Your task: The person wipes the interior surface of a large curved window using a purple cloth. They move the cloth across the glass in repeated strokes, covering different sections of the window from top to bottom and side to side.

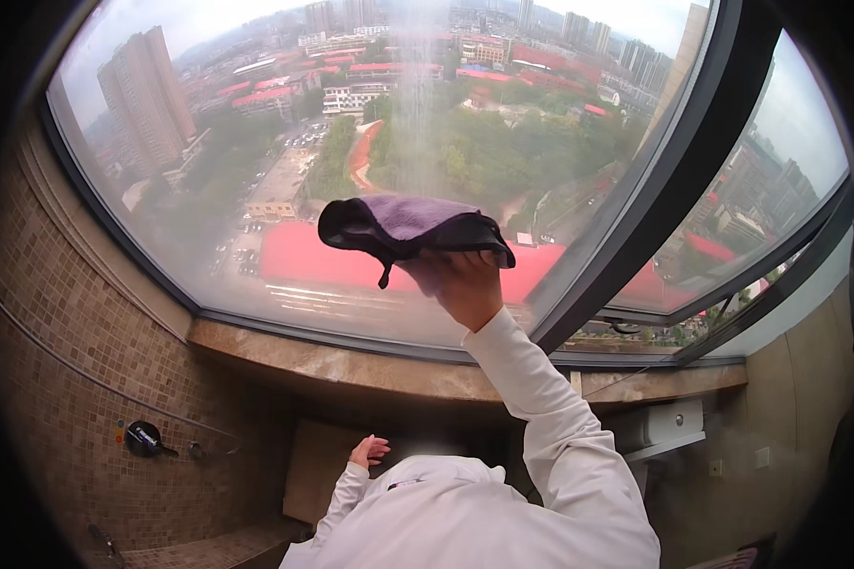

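My right hand [462,284] is raised in front of a large window pane [270,185] and holds a purple and black cleaning cloth [420,217], spread wide against or close to the glass. A small black loop hangs from the cloth's lower edge. Some of my fingertips are hidden behind the cloth. The glass looks hazy, with a pale vertical streak above the cloth. Low beside my body, my left hand [370,451] has its fingers loosely extended and holds nothing.
A stone window sill [341,363] runs below the dark frame [633,192]. At right, a window sash [747,284] stands ajar. Brown mosaic tiles with a black shower valve [142,439] cover the left wall. A white toilet or similar fixture [665,427] is at lower right.
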The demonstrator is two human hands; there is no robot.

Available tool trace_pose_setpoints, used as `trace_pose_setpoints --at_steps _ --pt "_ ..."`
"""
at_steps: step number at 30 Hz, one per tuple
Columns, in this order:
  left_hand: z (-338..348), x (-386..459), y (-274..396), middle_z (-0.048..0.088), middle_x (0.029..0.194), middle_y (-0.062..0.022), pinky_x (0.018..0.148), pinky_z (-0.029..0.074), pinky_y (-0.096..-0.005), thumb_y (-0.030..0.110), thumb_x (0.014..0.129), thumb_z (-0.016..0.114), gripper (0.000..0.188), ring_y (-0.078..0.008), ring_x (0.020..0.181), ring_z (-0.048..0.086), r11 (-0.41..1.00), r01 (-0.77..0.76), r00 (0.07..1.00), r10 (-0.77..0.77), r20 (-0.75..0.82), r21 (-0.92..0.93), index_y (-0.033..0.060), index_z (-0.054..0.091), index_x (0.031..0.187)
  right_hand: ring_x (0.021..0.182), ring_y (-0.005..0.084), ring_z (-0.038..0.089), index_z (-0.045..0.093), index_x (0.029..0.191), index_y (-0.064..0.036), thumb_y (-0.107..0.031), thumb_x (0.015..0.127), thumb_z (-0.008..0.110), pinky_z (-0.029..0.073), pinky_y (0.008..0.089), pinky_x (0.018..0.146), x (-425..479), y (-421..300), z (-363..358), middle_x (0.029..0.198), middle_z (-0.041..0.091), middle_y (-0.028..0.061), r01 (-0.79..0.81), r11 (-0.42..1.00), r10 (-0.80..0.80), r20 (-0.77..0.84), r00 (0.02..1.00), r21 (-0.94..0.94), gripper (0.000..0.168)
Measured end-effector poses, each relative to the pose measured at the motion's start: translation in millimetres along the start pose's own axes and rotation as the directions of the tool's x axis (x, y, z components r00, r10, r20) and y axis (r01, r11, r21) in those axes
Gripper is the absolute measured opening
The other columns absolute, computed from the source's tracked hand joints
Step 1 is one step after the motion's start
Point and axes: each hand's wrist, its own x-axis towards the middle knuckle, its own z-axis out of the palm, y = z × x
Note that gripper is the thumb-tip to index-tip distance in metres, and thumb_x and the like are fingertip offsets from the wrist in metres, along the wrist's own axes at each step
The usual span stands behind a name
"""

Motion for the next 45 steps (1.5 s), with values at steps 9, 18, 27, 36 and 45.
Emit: trace_pose_setpoints --at_steps 9,18,27,36,45 --pt "8 8 39 0.065 0.088 -0.0026 0.067 0.044 -0.0278 0.048 0.089 0.036 0.044 -0.0124 0.078 0.055 0.984 -0.09 0.994 0.078 0.081 0.156 0.0125 0.061 0.098 0.106 0.0379 0.046 0.053 0.109 -0.001 -0.018 0.085 0.054 0.032 0.044 0.091 -16 43 -62 0.115 0.05 0.0192 -0.407 0.91 0.401 -0.418 0.815 0.079 0.03" --pt "-69 3 41 0.065 0.088 -0.0022 0.067 0.043 -0.0274 0.047 0.089 0.036 0.043 -0.0118 0.079 0.055 0.992 -0.102 0.995 0.102 0.003 0.068 0.0134 0.06 0.099 0.117 0.0305 0.039 0.048 0.117 0.001 -0.019 0.086 0.055 0.022 0.0414 0.102 99 -44 1 0.118 0.048 0.0169 -0.287 0.922 0.38 -0.456 0.805 0.261 0.037" --pt "-156 4 55 0.065 0.089 -0.0029 0.066 0.043 -0.0262 0.049 0.088 0.036 0.045 -0.0104 0.078 0.055 0.996 -0.088 0.996 0.087 0.034 0.024 0.0127 0.06 0.1 0.122 0.0293 0.033 0.056 0.113 -0.014 -0.027 0.069 0.058 0.021 0.0442 0.1 56 -205 172 0.125 0.045 0.0114 -0.115 0.968 0.079 0.163 0.984 0.224 0.046" --pt "-209 32 45 0.064 0.091 -0.0036 0.068 0.044 -0.0272 0.052 0.088 0.035 0.052 -0.0121 0.078 0.053 0.975 0.011 0.966 -0.069 0.251 0.223 0.0119 0.061 0.105 0.119 0.02 0.037 0.053 0.117 -0.017 -0.028 0.074 0.055 0.017 0.0442 0.106 -184 -179 214 0.117 0.052 0.003 -0.321 0.943 0.275 0.74 0.614 -0.084 0.044" --pt "-167 52 70 0.064 0.087 -0.0006 0.066 0.043 -0.0257 0.047 0.089 0.037 0.043 -0.0108 0.077 0.055 0.893 -0.111 0.905 -0.09 0.415 0.437 0.0143 0.061 0.102 0.12 0.0475 0.027 0.046 0.122 -0.002 -0.053 0.086 0.036 0.028 0.0459 0.099 -301 -45 110 0.128 0.036 0.0298 -0.961 0.249 0.967 0.079 0.241 -0.117 0.063"
